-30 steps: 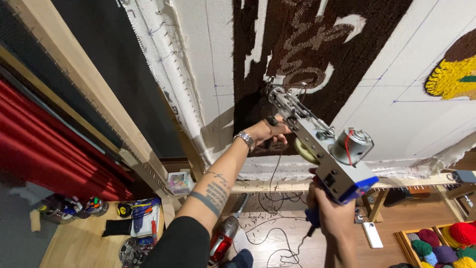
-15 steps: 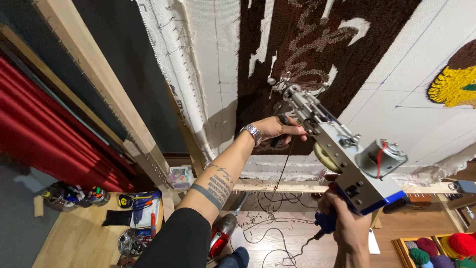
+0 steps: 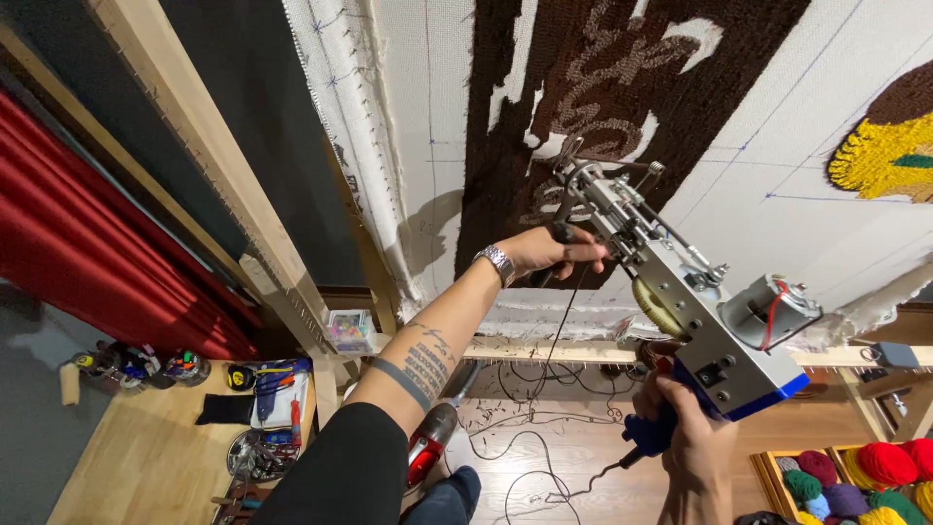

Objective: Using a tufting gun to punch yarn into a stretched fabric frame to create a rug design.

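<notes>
A metal tufting gun [image 3: 680,292] with a small grey motor and a blue base points its needle into white cloth [image 3: 437,87] stretched on a wooden frame [image 3: 194,146]. The needle meets a dark brown tufted patch [image 3: 622,107] with lighter brown curls. My left hand [image 3: 549,251], with a wristwatch, grips the gun's front handle close to the cloth. My right hand [image 3: 685,437] is closed around the blue rear grip below the gun. A black cord hangs from the gun toward the floor.
A yellow and brown tufted shape [image 3: 889,146] sits at the right of the cloth. Balls of yarn [image 3: 865,472] fill a box at bottom right. Tools and boxes [image 3: 272,399] lie on the wooden floor by a red curtain [image 3: 87,253]. A red power tool [image 3: 432,442] stands below.
The gun and both hands have shifted to the right and slightly up along the brown patch, and the view has tilted with them.
</notes>
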